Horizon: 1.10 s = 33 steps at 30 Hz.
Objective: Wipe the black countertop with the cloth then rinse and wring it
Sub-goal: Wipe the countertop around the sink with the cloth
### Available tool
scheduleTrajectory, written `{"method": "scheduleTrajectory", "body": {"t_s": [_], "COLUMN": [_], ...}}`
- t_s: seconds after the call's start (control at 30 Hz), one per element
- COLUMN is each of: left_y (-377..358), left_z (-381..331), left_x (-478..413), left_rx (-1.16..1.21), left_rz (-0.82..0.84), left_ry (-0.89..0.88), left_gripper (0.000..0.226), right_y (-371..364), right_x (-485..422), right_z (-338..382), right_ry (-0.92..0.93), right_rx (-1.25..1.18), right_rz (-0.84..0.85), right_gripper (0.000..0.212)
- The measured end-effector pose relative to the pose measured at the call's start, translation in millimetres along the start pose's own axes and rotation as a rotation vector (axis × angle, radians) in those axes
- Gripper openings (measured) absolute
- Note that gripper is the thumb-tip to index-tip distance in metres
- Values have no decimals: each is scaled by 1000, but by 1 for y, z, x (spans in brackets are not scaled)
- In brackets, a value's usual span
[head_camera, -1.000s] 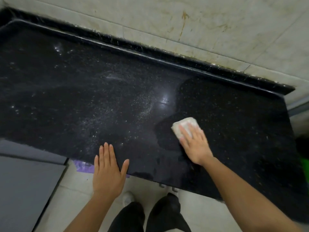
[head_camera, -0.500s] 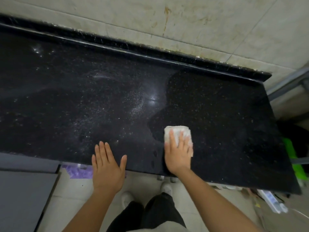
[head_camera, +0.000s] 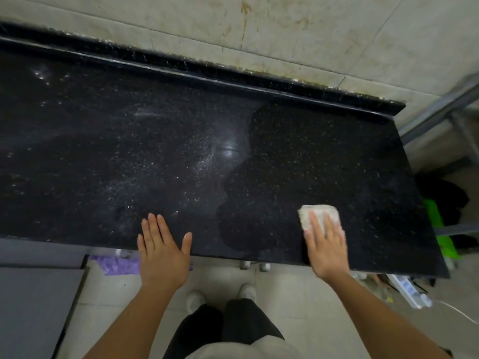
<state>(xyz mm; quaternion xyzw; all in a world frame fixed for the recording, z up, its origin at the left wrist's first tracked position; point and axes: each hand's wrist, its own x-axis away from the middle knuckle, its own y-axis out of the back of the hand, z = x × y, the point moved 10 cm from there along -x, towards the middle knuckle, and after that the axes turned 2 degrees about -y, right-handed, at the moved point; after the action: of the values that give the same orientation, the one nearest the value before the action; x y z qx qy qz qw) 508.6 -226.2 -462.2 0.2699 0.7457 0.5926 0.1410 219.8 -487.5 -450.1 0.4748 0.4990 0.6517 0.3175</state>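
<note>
The black speckled countertop (head_camera: 129,156) fills the upper part of the view. Its right part looks dark and wet, while the left and middle carry pale dusty specks. A folded whitish cloth (head_camera: 320,212) lies near the front right of the counter. My right hand (head_camera: 326,244) presses flat on the cloth with straight fingers, covering its near half. My left hand (head_camera: 162,251) rests flat on the counter's front edge with fingers straight and holds nothing.
A stained tiled wall (head_camera: 311,35) rises behind the counter's raised black back lip. Right of the counter stand a grey metal frame (head_camera: 440,110) and a green object (head_camera: 438,229). A purple bag (head_camera: 116,264) and a white power strip (head_camera: 409,291) lie on the tiled floor.
My right hand has slid the cloth to the right along the counter's front, leaving a wider wet patch. My left hand has stayed put on the front edge.
</note>
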Motion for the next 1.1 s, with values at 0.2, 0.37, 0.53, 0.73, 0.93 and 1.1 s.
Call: {"method": "scheduleTrajectory", "body": {"t_s": [0.2, 0.37, 0.53, 0.73, 0.93, 1.1], "left_y": [-1, -1, -2, -1, -7, -6], "left_z": [1, 1, 2, 2, 5, 6], "left_x": [0, 0, -1, -1, -2, -1], "left_rx": [39, 45, 48, 58, 54, 36], "left_rz": [11, 20, 55, 112, 222, 308], "left_ry": [-2, 3, 20, 49, 77, 123], "left_gripper": [88, 89, 91, 84, 94, 81], "right_y": [-8, -30, -54, -51, -23, 8], "right_x": [41, 55, 83, 81, 24, -85], "right_z": [-28, 91, 208, 204, 201, 205], "right_ry": [-508, -73, 497, 801, 792, 628], "right_rx": [-287, -102, -22, 219, 224, 157], "right_rz": [-143, -12, 132, 145, 219, 171], "right_gripper": [54, 60, 55, 53, 58, 53]}}
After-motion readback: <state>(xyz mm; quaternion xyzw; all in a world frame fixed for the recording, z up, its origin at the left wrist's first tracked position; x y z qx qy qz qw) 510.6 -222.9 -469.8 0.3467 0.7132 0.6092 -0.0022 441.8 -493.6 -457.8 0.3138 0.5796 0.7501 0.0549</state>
